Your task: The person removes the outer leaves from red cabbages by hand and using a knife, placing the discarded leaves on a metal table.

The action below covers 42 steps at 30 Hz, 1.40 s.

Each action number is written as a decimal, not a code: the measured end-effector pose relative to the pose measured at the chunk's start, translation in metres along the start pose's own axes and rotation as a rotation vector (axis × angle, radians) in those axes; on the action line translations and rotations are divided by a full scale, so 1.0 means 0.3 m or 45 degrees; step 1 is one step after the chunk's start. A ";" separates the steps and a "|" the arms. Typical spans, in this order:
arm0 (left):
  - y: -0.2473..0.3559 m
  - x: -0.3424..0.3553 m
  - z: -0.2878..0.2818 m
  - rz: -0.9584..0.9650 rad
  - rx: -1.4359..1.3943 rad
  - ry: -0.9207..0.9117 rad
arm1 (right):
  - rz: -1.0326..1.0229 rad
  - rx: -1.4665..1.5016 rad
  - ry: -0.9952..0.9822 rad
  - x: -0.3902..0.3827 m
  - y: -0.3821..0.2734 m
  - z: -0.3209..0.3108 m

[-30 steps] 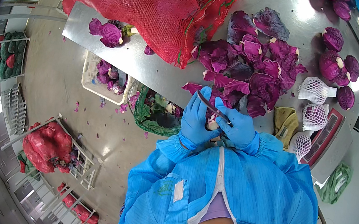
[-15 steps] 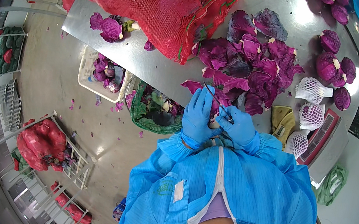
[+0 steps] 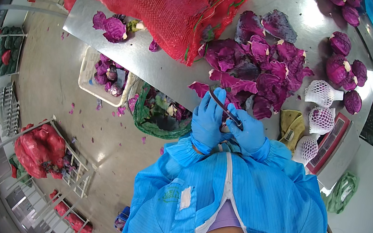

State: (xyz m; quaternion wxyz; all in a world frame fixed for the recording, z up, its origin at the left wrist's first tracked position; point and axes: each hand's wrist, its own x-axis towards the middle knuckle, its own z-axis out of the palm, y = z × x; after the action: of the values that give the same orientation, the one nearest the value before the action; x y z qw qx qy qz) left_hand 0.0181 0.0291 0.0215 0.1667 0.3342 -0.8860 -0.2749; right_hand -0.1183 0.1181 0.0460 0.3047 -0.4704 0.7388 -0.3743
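A metal desk (image 3: 159, 74) is spread across the upper half of the frame, its bare surface lit by bright reflections. Its upper left part is covered by a bulging red mesh sack (image 3: 159, 7), and loose purple cabbage leaves (image 3: 273, 76) are heaped at the upper centre. Small purple cabbages (image 3: 336, 66) are grouped at the upper right, with white foam nets (image 3: 320, 120) lined up below them beside an olive cloth glove (image 3: 292, 129). A drab floor (image 3: 53, 79) flecked with purple scraps is seen at the left, where a white crate (image 3: 98, 96) is set near a green mesh sack (image 3: 156, 131). Filled red sacks (image 3: 41, 148) are piled at the lower left, and a pale wall (image 3: 371, 176) is shown at the right.

A dark, slightly curved knife (image 3: 225, 110) is held just below the heaped leaves, near the centre of the frame. Its long axis is slanted, with the tip directed to the upper left and the handle end to the lower right. The handle is gripped by the gloved right hand (image 3: 250, 134); the gloved left hand (image 3: 207, 122) is raised with fingers extended beside the blade, and whether anything is held in it cannot be told
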 end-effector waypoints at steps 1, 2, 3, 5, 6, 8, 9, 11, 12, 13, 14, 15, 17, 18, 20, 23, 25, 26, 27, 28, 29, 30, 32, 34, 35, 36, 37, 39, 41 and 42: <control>0.004 0.002 -0.002 0.013 -0.015 0.012 | 0.002 -0.051 -0.103 0.010 0.006 -0.020; 0.011 0.004 -0.006 0.015 -0.016 0.012 | 0.004 -0.102 -0.205 0.020 0.015 -0.036; 0.022 0.006 -0.013 0.008 -0.008 -0.006 | 0.004 -0.105 -0.203 0.036 0.030 -0.048; 0.033 0.005 -0.013 0.002 -0.003 -0.021 | -0.075 -0.258 -0.403 0.066 0.053 -0.067; 0.035 0.004 -0.009 0.001 0.053 -0.031 | -0.077 -0.261 -0.404 0.073 0.048 -0.071; 0.034 0.000 0.003 -0.002 0.107 -0.037 | -0.021 -0.237 -0.438 0.085 0.029 -0.079; 0.030 -0.004 0.009 0.028 0.126 0.003 | -0.025 -0.239 -0.441 0.084 0.024 -0.079; 0.007 -0.009 0.027 0.054 0.146 0.048 | 0.073 0.119 -0.617 0.068 0.009 -0.075; -0.018 -0.001 0.045 0.015 0.116 0.048 | 0.021 -0.057 -0.565 0.027 0.005 -0.055; -0.025 0.009 0.039 -0.028 0.087 0.045 | 0.099 0.034 -0.471 0.009 -0.014 -0.039; -0.017 0.003 0.028 -0.030 0.084 0.047 | 0.176 0.124 -0.376 0.003 -0.027 -0.029; 0.013 0.006 -0.015 -0.078 -0.020 0.038 | 0.188 0.129 -0.247 0.011 -0.025 -0.037; 0.027 0.004 -0.028 -0.129 -0.112 0.058 | 0.252 0.068 -0.172 0.052 -0.017 -0.074; 0.018 -0.008 -0.025 -0.129 -0.111 0.050 | 0.308 0.000 -0.230 0.072 -0.020 -0.098; -0.001 -0.018 -0.020 -0.097 -0.148 0.055 | 0.248 -0.071 -0.328 0.109 0.023 -0.103; -0.008 -0.028 -0.019 -0.052 -0.169 0.074 | -0.058 0.216 -0.313 0.168 0.133 -0.049; -0.010 -0.039 -0.017 -0.058 -0.188 0.078 | 0.047 0.216 -0.431 0.199 0.100 -0.053; -0.012 -0.037 -0.015 -0.054 -0.182 0.074 | 0.034 0.283 -0.431 0.204 0.118 -0.041; -0.012 -0.035 -0.020 -0.055 -0.221 0.077 | 0.021 0.351 -0.432 0.210 0.129 -0.029; -0.012 -0.034 -0.024 -0.057 -0.261 0.080 | 0.024 0.359 -0.425 0.208 0.134 -0.017; -0.018 -0.042 -0.020 -0.043 -0.253 0.098 | -0.210 0.130 -0.319 0.206 0.136 -0.006; -0.023 -0.047 -0.021 -0.040 -0.253 0.090 | -0.438 -0.105 -0.211 0.204 0.138 0.003; -0.035 -0.061 -0.026 0.043 -0.200 0.148 | -0.434 -0.204 -0.129 0.216 0.141 0.029; -0.046 -0.082 -0.041 -0.056 -0.359 0.092 | -0.438 -0.411 0.024 0.251 0.139 0.045; -0.070 -0.100 -0.033 -0.039 -0.377 0.121 | -0.332 -0.382 -0.002 0.303 0.146 0.019; -0.084 -0.120 -0.026 -0.015 -0.395 0.144 | -0.232 -0.392 0.097 0.345 0.223 0.027; -0.075 -0.126 -0.041 -0.086 -0.427 0.160 | -0.162 -0.455 0.069 0.375 0.294 0.024; -0.097 -0.171 -0.049 -0.240 -0.620 0.238 | -0.111 -0.493 0.030 0.387 0.339 0.028; -0.122 -0.192 -0.042 -0.337 -0.820 0.281 | -0.040 -0.430 0.104 0.379 0.357 0.038; -0.141 -0.201 -0.037 -0.372 -0.932 0.356 | -0.041 -0.448 0.132 0.385 0.341 0.030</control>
State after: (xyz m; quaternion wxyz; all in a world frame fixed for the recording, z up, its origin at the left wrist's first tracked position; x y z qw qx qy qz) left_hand 0.0880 0.0398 -0.0019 0.3522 0.4093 -0.6419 -0.5443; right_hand -0.2018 0.0374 -0.0561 0.1734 -0.5082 0.8000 -0.2678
